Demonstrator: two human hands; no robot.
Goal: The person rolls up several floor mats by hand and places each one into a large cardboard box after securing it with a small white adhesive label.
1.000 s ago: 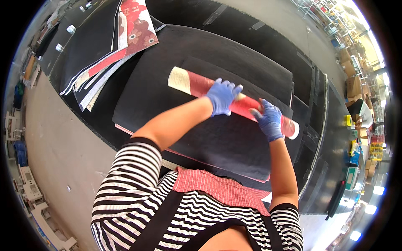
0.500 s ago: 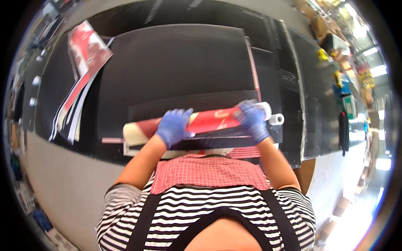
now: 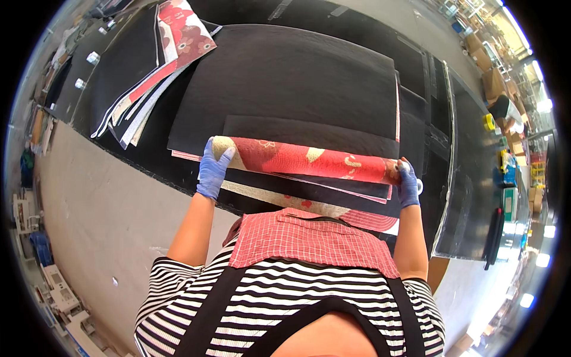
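Note:
A rolled-up red floral mat [image 3: 309, 159], with cream and maroon patches, lies crosswise in front of me. My left hand [image 3: 212, 172], in a blue glove, is closed around its left end, the thumb lying along the roll. At the right end my gloved right hand [image 3: 408, 185] grips the roll, its fingers partly hidden. Just past that hand shows the end of a white roll [image 3: 420, 187]. Underneath are black sheets [image 3: 291, 77] lying dark side up. Nearer my body, another patterned mat's edge [image 3: 306, 203] sticks out.
Floral offcuts and strips [image 3: 151, 83] lie piled on the left of the black table [image 3: 143, 157]. A second dark table [image 3: 473, 196] stands to the right, with a green box [image 3: 510, 202] and a long black object [image 3: 493, 238] along its far side.
Both hands have slid outward from the middle of the roll to its two ends. The white roll at the right is now mostly covered. The whole view has turned somewhat.

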